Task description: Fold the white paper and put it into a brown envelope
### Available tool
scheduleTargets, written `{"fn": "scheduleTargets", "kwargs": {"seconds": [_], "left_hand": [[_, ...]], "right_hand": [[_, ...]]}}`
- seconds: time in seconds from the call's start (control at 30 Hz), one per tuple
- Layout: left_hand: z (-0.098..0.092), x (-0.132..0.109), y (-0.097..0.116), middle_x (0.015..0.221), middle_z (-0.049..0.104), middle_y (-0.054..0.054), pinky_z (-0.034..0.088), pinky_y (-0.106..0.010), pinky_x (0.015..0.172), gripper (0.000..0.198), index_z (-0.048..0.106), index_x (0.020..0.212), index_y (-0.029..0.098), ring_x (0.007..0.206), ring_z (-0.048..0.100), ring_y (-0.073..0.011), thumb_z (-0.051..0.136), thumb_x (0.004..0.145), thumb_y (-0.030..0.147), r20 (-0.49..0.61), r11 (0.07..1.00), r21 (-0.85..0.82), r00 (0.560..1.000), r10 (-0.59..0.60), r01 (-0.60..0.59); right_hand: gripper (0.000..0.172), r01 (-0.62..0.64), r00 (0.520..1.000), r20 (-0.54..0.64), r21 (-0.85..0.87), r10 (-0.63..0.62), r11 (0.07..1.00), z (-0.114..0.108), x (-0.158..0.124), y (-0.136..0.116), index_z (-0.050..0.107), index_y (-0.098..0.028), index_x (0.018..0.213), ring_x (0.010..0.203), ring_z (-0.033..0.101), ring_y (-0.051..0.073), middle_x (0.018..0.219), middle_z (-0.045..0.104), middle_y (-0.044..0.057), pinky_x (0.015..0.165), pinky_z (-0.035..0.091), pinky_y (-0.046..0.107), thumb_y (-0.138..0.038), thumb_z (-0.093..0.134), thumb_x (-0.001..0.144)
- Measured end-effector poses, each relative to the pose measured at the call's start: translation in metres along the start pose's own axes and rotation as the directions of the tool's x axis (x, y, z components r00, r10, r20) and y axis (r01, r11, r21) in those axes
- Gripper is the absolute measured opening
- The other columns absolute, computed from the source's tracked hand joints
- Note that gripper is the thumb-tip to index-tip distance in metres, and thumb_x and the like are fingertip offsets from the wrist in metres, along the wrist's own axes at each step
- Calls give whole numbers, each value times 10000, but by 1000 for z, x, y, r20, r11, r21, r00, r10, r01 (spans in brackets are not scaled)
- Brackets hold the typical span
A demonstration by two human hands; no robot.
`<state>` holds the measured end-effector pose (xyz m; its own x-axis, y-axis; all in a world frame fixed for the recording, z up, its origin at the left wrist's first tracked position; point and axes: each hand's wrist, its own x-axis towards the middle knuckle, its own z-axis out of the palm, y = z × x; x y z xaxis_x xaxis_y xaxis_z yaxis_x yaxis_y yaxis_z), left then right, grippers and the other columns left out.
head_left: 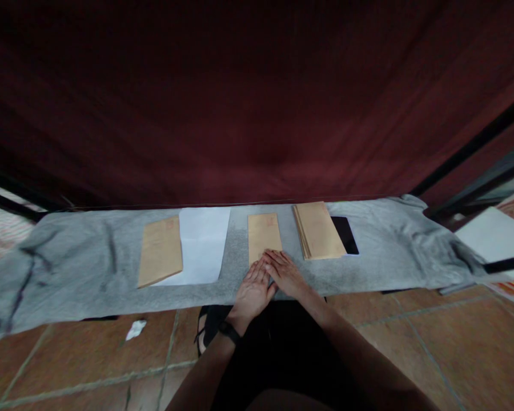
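Observation:
A single brown paper envelope (264, 231) with faint red print lies on the grey cloth straight in front of me. My left hand (253, 288) rests flat on its near end, fingers stretched out. My right hand (286, 274) lies beside it, also flat, its fingertips meeting the left ones over the envelope. The hands cover the envelope's near edge. To the right is a stack of similar envelopes (321, 231), partly over a dark phone (346, 234). On the left, more brown envelopes (160, 251) overlap white paper (203, 245).
The grey cloth (381, 240) covers a long narrow bench or table. A dark red curtain (257, 114) hangs behind it. Dark bars (475, 145) stand at the right side. A crumpled white scrap (136, 329) lies on the tiled floor (89, 354).

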<state>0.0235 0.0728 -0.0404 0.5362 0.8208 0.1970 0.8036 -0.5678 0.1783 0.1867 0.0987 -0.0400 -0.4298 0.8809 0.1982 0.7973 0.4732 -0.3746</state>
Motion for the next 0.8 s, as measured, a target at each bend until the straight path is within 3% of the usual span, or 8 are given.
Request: {"fn": "scheduleTargets", "kwargs": {"seconds": [0.63, 0.8], "left_hand": [[-4, 2, 0, 1521, 460, -165, 330, -453, 1205, 570, 423, 1470, 93, 1456, 361, -251, 418, 993, 405, -18, 1000, -13, 1000, 13, -13], [-5, 2, 0, 1554, 420, -138, 316, -455, 1214, 590, 363, 1508, 119, 1473, 326, -241, 414, 994, 405, -31, 999, -35, 999, 16, -17]], "right_hand": [[510, -96, 995, -52, -170, 89, 981, 12, 49, 27, 368, -190, 1533, 1494, 273, 239, 1603, 313, 107, 1216, 207, 485, -316, 341, 1039], [527, -188, 981, -89, -179, 175, 966, 14, 59, 32, 350, -188, 1539, 1491, 277, 261, 1605, 310, 120, 1205, 207, 499, -347, 357, 1037]]}}
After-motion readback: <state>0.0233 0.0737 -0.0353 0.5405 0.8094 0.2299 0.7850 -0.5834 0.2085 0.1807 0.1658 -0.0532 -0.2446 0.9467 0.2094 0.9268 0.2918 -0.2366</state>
